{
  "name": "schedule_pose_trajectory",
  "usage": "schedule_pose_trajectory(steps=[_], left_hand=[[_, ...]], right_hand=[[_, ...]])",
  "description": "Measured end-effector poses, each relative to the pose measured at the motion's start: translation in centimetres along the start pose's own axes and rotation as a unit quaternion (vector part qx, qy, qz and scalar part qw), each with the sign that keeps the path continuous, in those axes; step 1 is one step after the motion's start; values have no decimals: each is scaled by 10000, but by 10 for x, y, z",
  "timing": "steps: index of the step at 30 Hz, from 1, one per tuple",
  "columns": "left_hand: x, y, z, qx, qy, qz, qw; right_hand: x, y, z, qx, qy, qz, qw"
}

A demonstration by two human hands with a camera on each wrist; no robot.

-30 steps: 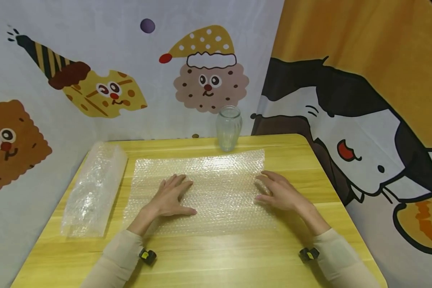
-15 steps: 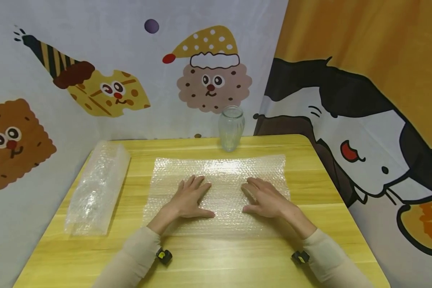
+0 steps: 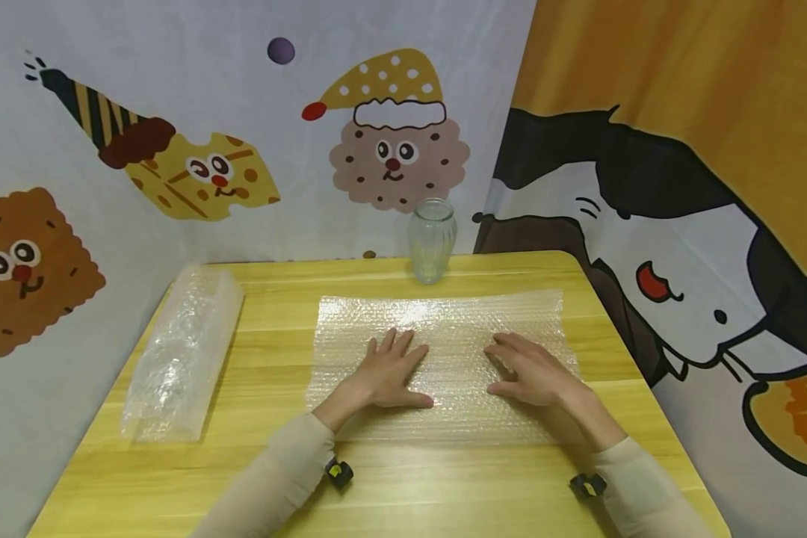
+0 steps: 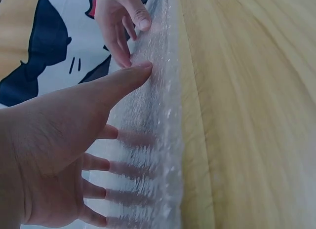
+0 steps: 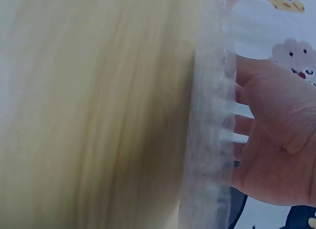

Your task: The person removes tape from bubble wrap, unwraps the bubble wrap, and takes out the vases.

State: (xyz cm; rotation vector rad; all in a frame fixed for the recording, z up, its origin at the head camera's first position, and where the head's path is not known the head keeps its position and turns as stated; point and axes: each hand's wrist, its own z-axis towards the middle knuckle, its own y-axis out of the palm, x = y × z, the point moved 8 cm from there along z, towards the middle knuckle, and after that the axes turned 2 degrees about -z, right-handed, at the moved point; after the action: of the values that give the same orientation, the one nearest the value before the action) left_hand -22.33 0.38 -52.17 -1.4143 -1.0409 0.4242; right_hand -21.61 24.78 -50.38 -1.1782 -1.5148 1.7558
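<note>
Left hand (image 3: 391,376) and right hand (image 3: 530,371), both wide, are seemingly aligning flat bubble wrap (image 3: 460,359), likely needing the jar (image 3: 433,243) at the desk (image 3: 457,493) far edge next.

Bubble wrap (image 3: 459,366) on tbl (image 3: 437,486), jar (image 3: 433,246) behind, prob. 2nd sheet (image 3: 181,355) L.

We note a yellow wood-grain table (image 3: 437,497). On it: bubble wrap sheet (image 3: 459,366), middle to right; second bubble wrap piece (image 3: 183,351), left; glass jar (image 3: 433,250), upright, far side.
</note>
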Motion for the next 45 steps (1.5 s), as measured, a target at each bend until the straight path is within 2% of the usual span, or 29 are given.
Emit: schedule_pose_trajectory(steps=[9, 21, 27, 33, 41, 45], left_hand=[[23, 4, 14, -212, 68, 156, 9996], [50, 10, 26, -272, 203, 314, 9989], [55, 14, 30, -288, 135, 302, 9990], [56, 17, 33, -261, 111, 315, 9991], [58, 13, 36, -85, 57, 323, 9994], [57, 13, 38, 0, 16, 343, 9994]], right_hand=[[27, -9, -13, -64, 277, 288, 9992], [55, -13, -28, -529, 792, 686, 9931], [59, -13, -32, -619, 869, 810, 9910], [62, -13, -33, -584, 838, 678, 9925], [62, -14, -34, -454, 669, 697, 9943], [61, -15, -35, -308, 591, 535, 9963]])
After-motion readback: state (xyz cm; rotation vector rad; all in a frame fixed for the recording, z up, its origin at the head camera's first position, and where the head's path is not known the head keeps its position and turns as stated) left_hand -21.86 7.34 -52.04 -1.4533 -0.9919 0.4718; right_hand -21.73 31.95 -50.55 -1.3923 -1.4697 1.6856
